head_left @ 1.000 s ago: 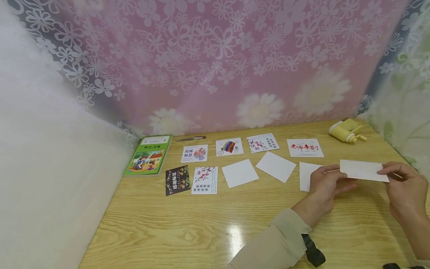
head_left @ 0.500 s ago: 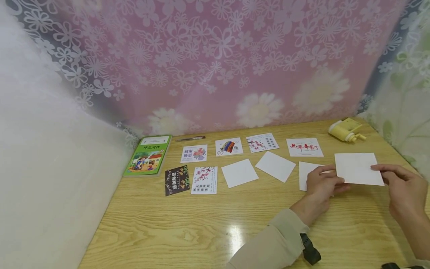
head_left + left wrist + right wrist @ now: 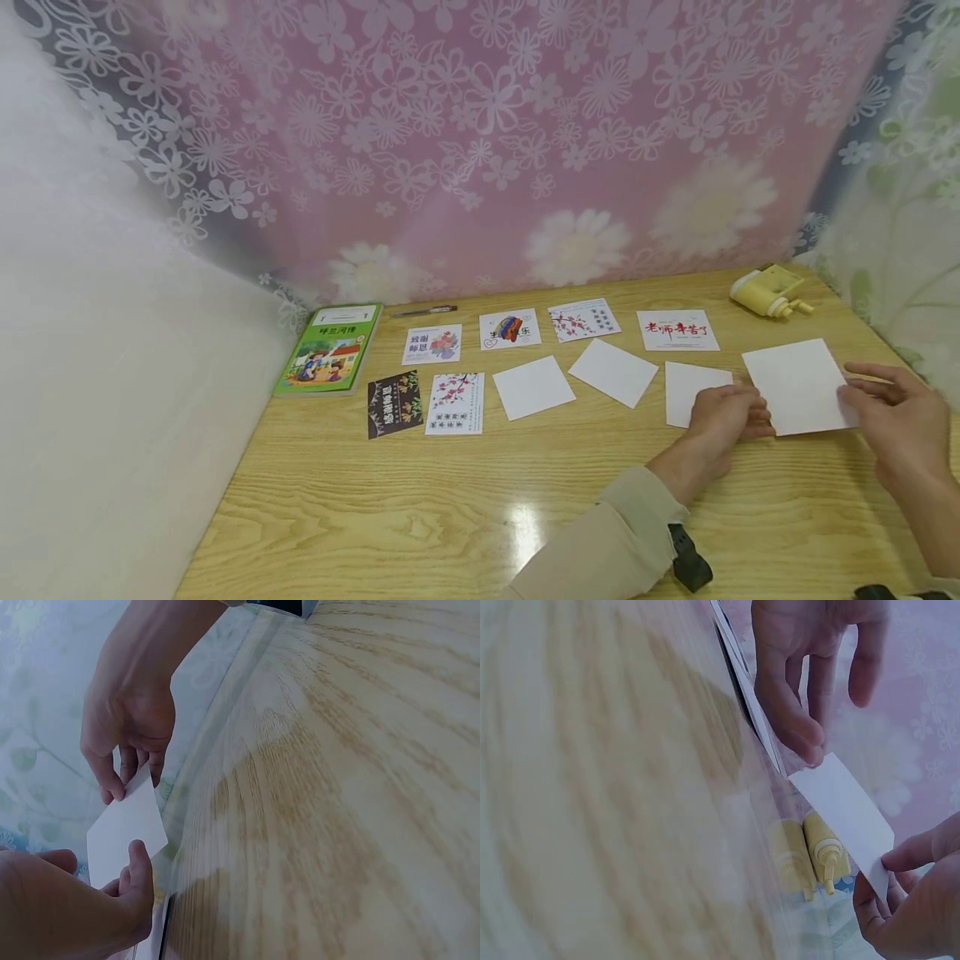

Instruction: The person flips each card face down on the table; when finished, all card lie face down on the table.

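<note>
With the right hand [image 3: 903, 421] pinching the blank white card [image 3: 798, 387] above the wood-grain table [image 3: 360, 508] at right, grip lightly, letting the relaxed left hand [image 3: 716, 423] (contact hard to tell) steady its opposite edge

left fingers [image 3: 738, 400] hide part of a lying white card [image 3: 692, 385]; right forearm [image 3: 933, 525] cropped

The green book [image 3: 324, 358] at left was titled “呼兰河传.” A bouquet card [image 3: 432, 345] read “致谢师恩,” a dark card [image 3: 395, 405] at near left “感谢师恩,” a red-lettered card [image 3: 678, 331] at far right “老师辛苦了.” A far doodle card [image 3: 510, 329] showed “生” and “乐”; print on the far blossom card [image 3: 584, 320] and near blossom card [image 3: 455, 404] was illegible.
</note>
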`<state>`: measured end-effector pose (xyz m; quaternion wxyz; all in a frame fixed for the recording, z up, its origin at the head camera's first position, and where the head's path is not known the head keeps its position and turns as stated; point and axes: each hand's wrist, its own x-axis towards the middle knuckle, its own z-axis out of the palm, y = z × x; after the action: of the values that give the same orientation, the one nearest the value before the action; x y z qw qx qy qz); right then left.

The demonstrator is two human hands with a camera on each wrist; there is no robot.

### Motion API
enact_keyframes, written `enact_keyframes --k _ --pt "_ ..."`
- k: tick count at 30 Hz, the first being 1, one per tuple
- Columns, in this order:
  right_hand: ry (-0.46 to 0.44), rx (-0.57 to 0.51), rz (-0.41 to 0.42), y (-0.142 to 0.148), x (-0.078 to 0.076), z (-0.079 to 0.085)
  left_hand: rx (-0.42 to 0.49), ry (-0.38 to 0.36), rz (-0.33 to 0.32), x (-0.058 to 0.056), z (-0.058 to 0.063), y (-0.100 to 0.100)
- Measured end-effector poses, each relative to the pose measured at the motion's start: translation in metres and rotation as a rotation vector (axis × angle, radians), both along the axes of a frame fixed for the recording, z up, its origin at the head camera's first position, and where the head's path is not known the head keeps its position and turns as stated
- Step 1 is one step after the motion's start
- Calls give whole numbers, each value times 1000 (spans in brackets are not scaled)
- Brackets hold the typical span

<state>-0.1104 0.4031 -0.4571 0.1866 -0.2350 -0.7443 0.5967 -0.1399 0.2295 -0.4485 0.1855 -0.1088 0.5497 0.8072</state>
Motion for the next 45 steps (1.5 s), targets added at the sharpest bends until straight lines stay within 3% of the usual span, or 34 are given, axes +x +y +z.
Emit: enact_keyframes --k 4,13,18,25,29,38,45 --pt "-11 9 23 1 -1 -1 -26 -13 -17 1 1 1" --pt "-55 64 -19 4 -6 -1 -37 -29 -32 3 2 4" --pt "-99 106 -35 11 -6 -2 4 -6 -39 2 1 4" --pt "-276 268 97 20 -5 -7 64 0 -57 1 -1 5" --pt "-327 328 161 20 -5 -8 98 13 -82 1 -3 4" --pt "-330 281 294 8 -2 3 114 17 -113 2 -2 4" --pt "-256 297 320 -9 -7 17 33 14 -65 -4 5 -3"
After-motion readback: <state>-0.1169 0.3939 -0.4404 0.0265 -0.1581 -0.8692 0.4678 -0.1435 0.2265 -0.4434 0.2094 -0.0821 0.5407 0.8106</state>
